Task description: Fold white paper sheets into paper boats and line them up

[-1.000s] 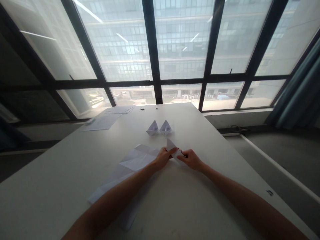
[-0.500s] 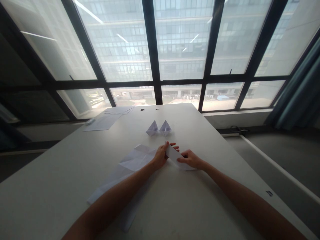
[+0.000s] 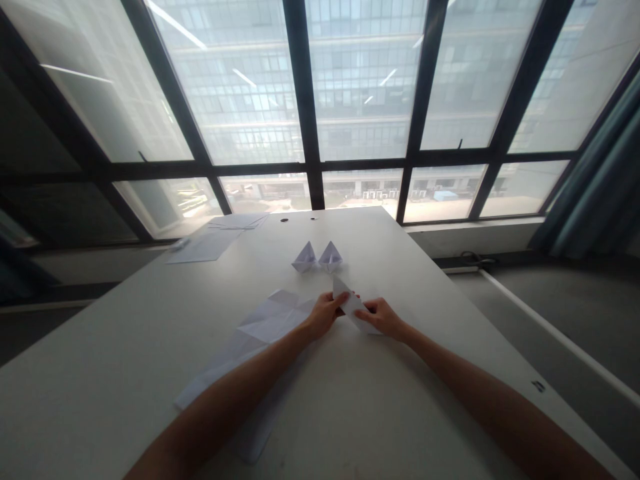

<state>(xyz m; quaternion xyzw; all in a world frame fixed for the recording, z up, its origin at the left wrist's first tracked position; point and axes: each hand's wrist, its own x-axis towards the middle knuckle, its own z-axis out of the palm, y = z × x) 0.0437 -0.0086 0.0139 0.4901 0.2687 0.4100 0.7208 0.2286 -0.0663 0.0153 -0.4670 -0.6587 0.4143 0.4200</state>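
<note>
Between my two hands is a folded piece of white paper point(image 3: 354, 308), held just above the table with one pointed corner up. My left hand point(image 3: 326, 313) pinches its left side, thumb on the near face and fingers behind. On the lower right part, my right hand point(image 3: 383, 315) grips it between thumb and fingers. Beyond my hands stand two folded paper boats, the left boat point(image 3: 305, 258) and the right boat point(image 3: 331, 257), side by side. Under and beside my left forearm lies a creased white sheet point(image 3: 270, 317), partly hidden by the arm.
The white table point(image 3: 400, 400) runs toward the large window. Flat paper sheets point(image 3: 213, 240) lie at its far left. A small dark item point(image 3: 539, 386) is near the right edge. A round hole point(image 3: 285, 220) shows at the far end. A blue curtain point(image 3: 590, 180) hangs at right.
My left hand has closed from spread fingers to a pinch on the folded paper. The paper has tilted up, and its pointed corner now stands above my left thumb.
</note>
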